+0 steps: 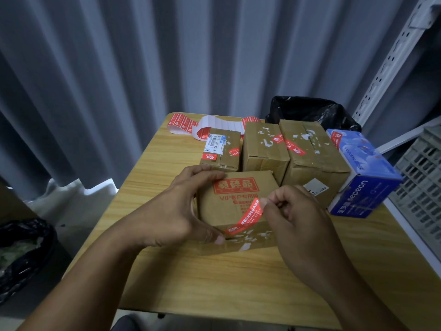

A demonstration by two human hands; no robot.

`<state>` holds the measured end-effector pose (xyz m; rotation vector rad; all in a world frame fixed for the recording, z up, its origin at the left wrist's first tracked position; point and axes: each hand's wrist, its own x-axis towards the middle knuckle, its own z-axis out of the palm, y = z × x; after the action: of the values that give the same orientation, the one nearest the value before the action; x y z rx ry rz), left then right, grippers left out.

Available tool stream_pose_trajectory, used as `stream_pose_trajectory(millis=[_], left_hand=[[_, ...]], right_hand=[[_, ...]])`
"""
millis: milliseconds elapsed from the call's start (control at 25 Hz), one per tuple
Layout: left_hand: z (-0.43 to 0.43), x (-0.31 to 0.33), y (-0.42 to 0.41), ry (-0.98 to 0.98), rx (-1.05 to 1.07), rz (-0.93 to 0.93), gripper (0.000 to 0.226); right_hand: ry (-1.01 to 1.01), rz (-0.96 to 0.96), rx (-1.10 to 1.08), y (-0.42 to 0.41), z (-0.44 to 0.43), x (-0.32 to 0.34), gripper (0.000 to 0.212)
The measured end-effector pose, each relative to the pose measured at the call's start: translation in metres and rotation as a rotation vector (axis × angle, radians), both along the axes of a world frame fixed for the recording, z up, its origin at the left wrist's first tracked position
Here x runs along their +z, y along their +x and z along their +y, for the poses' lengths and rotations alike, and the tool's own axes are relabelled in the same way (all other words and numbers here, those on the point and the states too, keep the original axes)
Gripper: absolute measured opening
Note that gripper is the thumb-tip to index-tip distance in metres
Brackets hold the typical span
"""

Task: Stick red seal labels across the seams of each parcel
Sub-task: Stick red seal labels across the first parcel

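Note:
A brown cardboard parcel (235, 192) with red printed characters sits in the middle of the wooden table (214, 283). My left hand (176, 211) grips its left side, thumb pressed near the front seam. A red seal label (245, 217) lies slantwise on the parcel's front; its lower end touches the seam, while my right hand (291, 211) pinches its upper end. Behind stand three brown parcels (222, 151) (263, 151) (310, 158) and a blue box (362, 173), each bearing red labels. A strip of red labels on white backing (191, 124) lies at the table's far edge.
A black plastic bag (310, 111) sits behind the parcels. A grey crate (424, 173) and a white metal shelf post (391, 58) stand at the right. Another black bag (21, 254) lies on the floor at the left. Grey curtains hang behind.

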<state>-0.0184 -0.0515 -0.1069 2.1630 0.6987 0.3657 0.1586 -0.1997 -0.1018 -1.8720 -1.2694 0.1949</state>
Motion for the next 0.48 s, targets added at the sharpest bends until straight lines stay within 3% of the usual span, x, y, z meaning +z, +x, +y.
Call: stream_pose_trajectory(millis=[480], left_hand=[[0.0,0.0,0.001,0.003,0.006,-0.003,0.114]], right_hand=[[0.081,0.336,0.075,-0.003,0.0,0.017,0.018]])
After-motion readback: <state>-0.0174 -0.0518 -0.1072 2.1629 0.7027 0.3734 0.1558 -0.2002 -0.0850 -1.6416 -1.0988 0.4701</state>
